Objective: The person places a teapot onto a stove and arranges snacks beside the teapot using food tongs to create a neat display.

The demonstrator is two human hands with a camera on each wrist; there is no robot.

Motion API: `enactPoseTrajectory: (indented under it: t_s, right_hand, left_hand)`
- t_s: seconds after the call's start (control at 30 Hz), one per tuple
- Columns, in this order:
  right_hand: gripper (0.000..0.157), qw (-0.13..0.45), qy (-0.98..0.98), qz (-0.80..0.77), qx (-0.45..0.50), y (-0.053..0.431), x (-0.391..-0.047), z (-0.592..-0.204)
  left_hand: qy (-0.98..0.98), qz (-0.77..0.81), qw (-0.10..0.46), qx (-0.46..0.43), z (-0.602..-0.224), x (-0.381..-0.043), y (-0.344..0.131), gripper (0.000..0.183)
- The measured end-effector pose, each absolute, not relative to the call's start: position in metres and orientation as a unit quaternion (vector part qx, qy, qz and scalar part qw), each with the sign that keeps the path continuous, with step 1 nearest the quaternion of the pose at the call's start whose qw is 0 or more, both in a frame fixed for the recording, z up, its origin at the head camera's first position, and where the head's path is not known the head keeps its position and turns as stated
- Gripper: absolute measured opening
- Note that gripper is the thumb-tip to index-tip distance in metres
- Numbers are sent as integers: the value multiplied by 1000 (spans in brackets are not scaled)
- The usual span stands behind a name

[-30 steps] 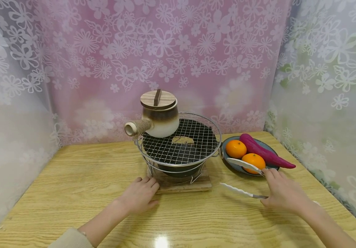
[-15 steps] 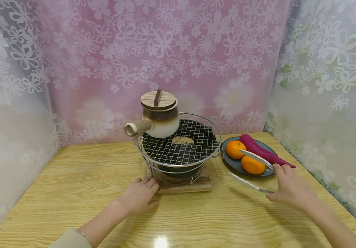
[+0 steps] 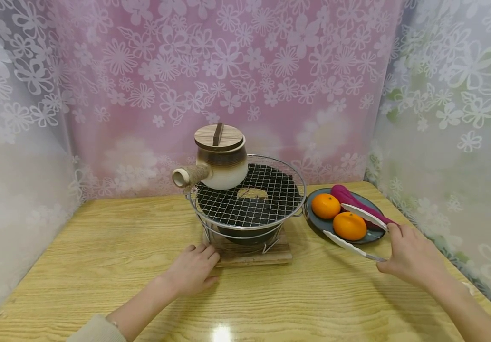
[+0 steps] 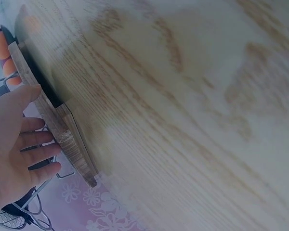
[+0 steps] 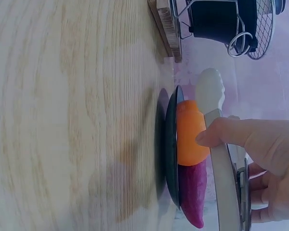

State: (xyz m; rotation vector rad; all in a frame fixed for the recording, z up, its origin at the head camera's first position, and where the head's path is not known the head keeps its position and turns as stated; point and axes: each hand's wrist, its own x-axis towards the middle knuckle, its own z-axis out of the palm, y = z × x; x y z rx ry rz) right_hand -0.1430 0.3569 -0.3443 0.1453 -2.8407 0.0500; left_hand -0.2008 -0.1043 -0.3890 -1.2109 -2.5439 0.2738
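My right hand grips a pair of tongs with white scalloped tips, the thumb on one arm and the fingers on the other. The tongs' arms stand spread on either side of the nearer orange, which lies on a dark plate. A second orange and a purple sweet potato share that plate; one tong tip overlaps the sweet potato in the head view. My left hand rests with relaxed fingers at the left front corner of a wooden board under the grill stove.
A round wire grill on a metal stand sits over a black stove bowl on the board. Toward its back left stands a clay pot with a wooden lid and a rope-wrapped handle. Flowered curtains enclose the wooden table.
My right hand has moved right and slightly forward with the tongs, whose tips have come from the plate's front left to around the nearer orange. The left hand stays put.
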Motion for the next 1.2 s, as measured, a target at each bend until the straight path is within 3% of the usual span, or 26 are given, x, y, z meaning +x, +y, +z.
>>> enactPoseTrajectory:
  t_s: [0.57,1.2]
  right_hand:
    - [90,98,-995,-3,12,368,-148,-345]
    - [83,78,-997,3,-10,373,-150,-347]
  left_hand:
    - [-888,95,156,-422,-388,-200,-103,33]
    - [-887,91,163,-423,-389,-201,-103,28]
